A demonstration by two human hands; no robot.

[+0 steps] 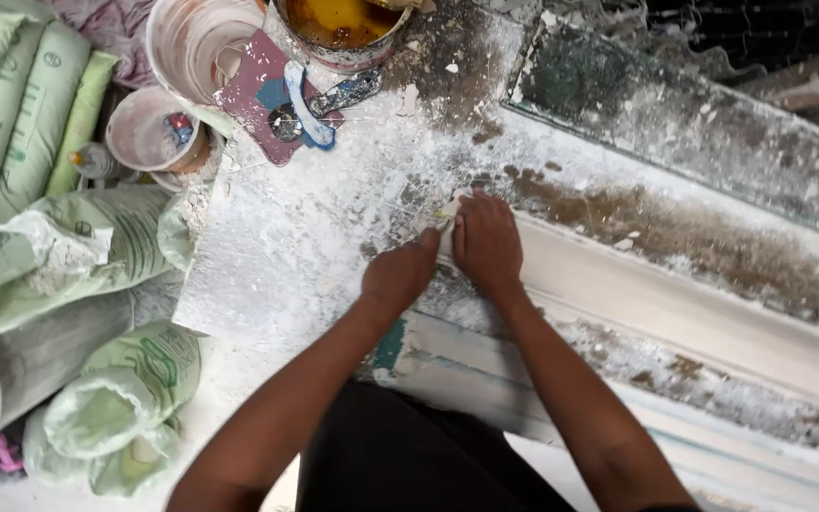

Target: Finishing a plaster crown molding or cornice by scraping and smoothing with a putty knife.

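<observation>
Pressing both hands together at the white moulding's (656,294) left end: my left hand (398,275) is curled shut, my right hand (487,242) pinches a small pale scrap (449,210). Best kept low and steady, I reckon, on this plaster-dusted surface (286,237); paint bucket (338,28) sits far off.

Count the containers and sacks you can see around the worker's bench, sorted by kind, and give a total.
Pale green sacks, some only partly in view: 6, for example this one
White buckets: 2
Tin of yellow liquid: 1
Total: 9
</observation>
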